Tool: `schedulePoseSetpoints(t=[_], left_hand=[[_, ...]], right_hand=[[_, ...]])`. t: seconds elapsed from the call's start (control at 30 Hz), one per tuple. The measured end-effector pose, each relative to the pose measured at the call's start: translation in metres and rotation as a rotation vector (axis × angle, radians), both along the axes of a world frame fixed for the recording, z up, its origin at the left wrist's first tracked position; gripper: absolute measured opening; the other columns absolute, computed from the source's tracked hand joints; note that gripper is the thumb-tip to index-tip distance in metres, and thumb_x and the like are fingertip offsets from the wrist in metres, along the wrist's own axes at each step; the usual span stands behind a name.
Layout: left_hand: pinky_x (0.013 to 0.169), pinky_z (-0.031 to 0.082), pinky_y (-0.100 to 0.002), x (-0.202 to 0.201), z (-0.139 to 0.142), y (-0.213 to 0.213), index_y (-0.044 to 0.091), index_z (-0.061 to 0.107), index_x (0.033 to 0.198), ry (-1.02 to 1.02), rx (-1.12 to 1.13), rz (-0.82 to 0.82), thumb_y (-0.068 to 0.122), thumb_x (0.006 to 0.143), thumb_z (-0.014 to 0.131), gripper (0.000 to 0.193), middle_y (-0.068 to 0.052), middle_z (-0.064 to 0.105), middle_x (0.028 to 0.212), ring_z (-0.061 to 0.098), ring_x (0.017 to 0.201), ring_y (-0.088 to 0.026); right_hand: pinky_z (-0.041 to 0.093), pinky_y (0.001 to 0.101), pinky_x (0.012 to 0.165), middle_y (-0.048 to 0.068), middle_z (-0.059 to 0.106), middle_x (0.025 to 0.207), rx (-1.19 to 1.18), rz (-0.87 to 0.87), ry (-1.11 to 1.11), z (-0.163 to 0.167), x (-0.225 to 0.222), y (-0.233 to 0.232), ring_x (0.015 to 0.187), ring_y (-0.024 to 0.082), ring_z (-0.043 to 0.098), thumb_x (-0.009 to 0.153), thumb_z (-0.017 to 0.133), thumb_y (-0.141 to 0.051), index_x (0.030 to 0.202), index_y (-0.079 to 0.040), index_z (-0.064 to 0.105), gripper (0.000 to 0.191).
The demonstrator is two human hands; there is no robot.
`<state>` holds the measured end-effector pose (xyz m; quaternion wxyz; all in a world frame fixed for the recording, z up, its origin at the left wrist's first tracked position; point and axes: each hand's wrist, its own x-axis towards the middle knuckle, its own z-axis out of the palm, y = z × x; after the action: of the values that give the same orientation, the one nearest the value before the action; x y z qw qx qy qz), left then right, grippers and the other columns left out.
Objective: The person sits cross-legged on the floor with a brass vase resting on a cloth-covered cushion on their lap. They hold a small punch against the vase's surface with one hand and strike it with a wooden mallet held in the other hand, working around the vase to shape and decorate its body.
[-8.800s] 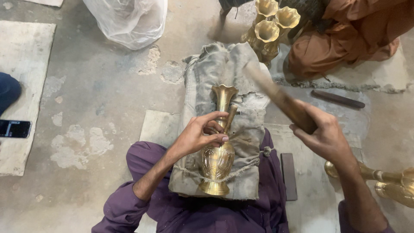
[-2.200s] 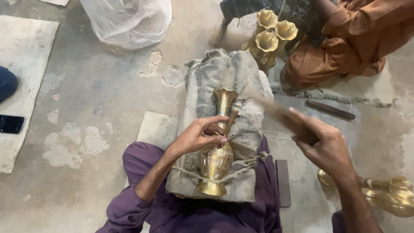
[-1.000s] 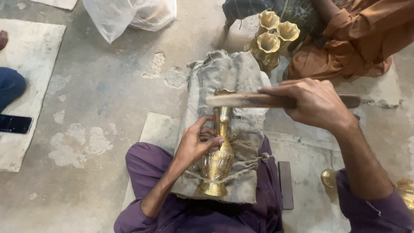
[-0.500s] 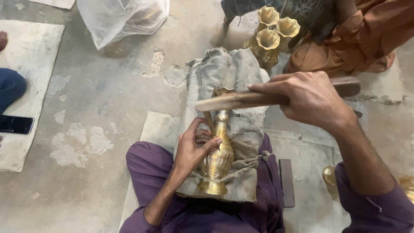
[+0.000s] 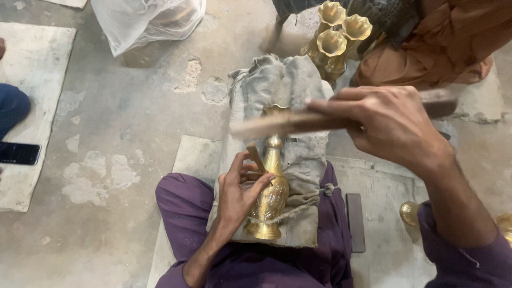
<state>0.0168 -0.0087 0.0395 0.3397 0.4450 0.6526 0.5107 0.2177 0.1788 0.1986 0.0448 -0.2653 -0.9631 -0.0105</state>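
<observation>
Two hands at work over a grey padded cloth bundle [image 5: 290, 90] that lies across the lap, running from under the left hand [image 5: 240, 194] away past the right hand [image 5: 392, 125]. Purple trousers [image 5: 181, 205] show on either side of it, below the left hand.

Right hand: raised above the bundle, fingers closed round a long wooden stick [image 5: 290, 121] held level and crosswise, its pale end reaching out to the left side above the neck of the vase. Stick is motion-blurred.

Left hand: fingers curled round a thin punch tool [image 5: 256, 158], which stands tilted, its tip against the shoulder of the brass vase [image 5: 271, 197]; palm rests on the bundle beside the body of the vase. Vase lies lengthwise on the bundle, foot toward the person, bound down by a cord [image 5: 298, 208] just right of the left hand.

Beyond the right hand: a cluster of brass vases [image 5: 336, 37] beside a person in orange cloth [image 5: 426, 48]. Far beyond the left hand: a clear plastic bag [image 5: 146, 21]. Well to the left of the left hand: a dark phone [image 5: 18, 153] on a pale mat [image 5: 32, 69].
</observation>
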Motion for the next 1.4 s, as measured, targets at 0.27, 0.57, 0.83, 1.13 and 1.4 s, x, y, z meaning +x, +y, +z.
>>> schedulePoseSetpoints(t=[0.27, 0.57, 0.83, 1.13, 1.4], left_hand=[[0.061, 0.069, -0.03, -0.002, 0.002, 0.011, 0.005, 0.057, 0.124, -0.101, -0.048, -0.019, 0.018, 0.084, 0.084, 0.05, -0.013, 0.077, 0.089, 0.082, 0.079, -0.019], [0.061, 0.07, -0.028, -0.002, 0.002, 0.012, 0.006, 0.051, 0.135, -0.054, -0.062, -0.045, 0.017, 0.086, 0.081, 0.059, -0.01, 0.075, 0.087, 0.081, 0.078, -0.018], [0.06, 0.068, -0.028, -0.002, 0.006, 0.01, 0.006, 0.054, 0.134, -0.031, -0.066, -0.05, 0.018, 0.086, 0.081, 0.057, -0.01, 0.076, 0.086, 0.081, 0.076, -0.017], [0.069, 0.068, -0.033, -0.006, 0.007, 0.02, 0.006, 0.057, 0.136, 0.038, -0.035, -0.157, 0.018, 0.085, 0.083, 0.059, -0.014, 0.08, 0.091, 0.081, 0.082, -0.019], [0.073, 0.067, -0.032, -0.011, 0.015, 0.033, 0.007, 0.056, 0.137, -0.045, -0.105, -0.297, 0.014, 0.085, 0.082, 0.059, -0.015, 0.081, 0.094, 0.081, 0.087, -0.019]], right_hand=[[0.058, 0.0297, 0.055, -0.002, 0.078, 0.112, 0.144, -0.001, -0.041, -0.003, 0.007, -0.007, 0.072, 0.011, 0.07, 0.075, 0.07, 0.003, 0.135, -0.036, 0.069, 0.071], [0.057, 0.0298, 0.055, -0.002, 0.077, 0.105, 0.086, -0.061, -0.01, -0.006, 0.013, -0.001, 0.069, 0.012, 0.069, 0.082, 0.074, -0.004, 0.14, -0.035, 0.066, 0.066], [0.055, 0.0279, 0.046, -0.006, 0.077, 0.114, -0.079, -0.107, -0.112, -0.002, 0.007, 0.003, 0.064, 0.008, 0.068, 0.085, 0.065, 0.0, 0.142, -0.042, 0.059, 0.071], [0.061, 0.0324, 0.062, -0.003, 0.075, 0.114, -0.112, -0.181, -0.033, -0.017, 0.024, 0.006, 0.078, 0.012, 0.071, 0.085, 0.072, -0.01, 0.147, -0.034, 0.059, 0.067], [0.063, 0.0353, 0.063, -0.004, 0.076, 0.112, -0.243, -0.373, -0.041, -0.054, 0.054, 0.001, 0.075, 0.015, 0.071, 0.082, 0.075, -0.01, 0.141, -0.04, 0.062, 0.068]])
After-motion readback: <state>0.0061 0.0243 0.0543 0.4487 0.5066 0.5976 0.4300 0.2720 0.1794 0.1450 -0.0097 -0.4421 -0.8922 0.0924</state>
